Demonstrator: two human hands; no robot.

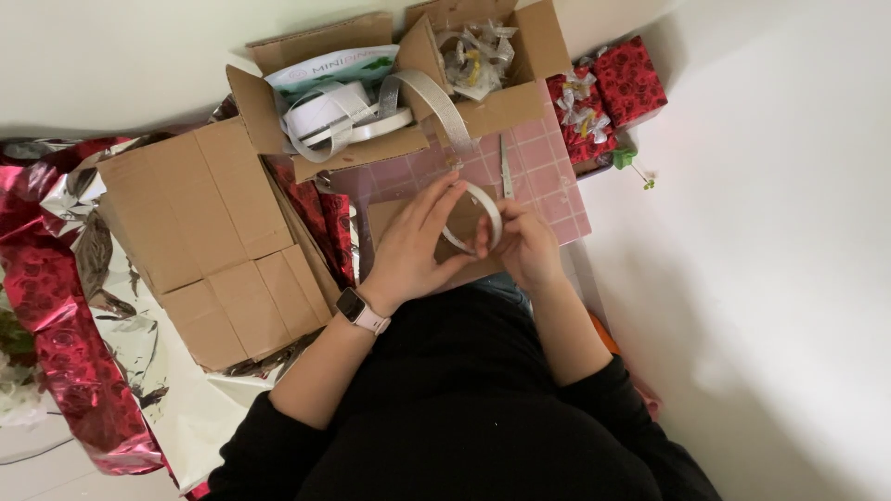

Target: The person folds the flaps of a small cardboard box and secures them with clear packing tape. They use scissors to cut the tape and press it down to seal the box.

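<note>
The white ring-shaped roll of tape (pixel 471 219) stood pinched between the spread fingers of the left hand (pixel 408 249) and the curled fingers of the right hand (pixel 524 243); a loosened pinch risked it dropping onto the pink gridded cutting mat (pixel 548 176) beyond the fingertips.

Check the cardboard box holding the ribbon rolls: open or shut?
Open. The cardboard box has its flaps spread outward, and the ribbon rolls inside are plainly visible.
</note>
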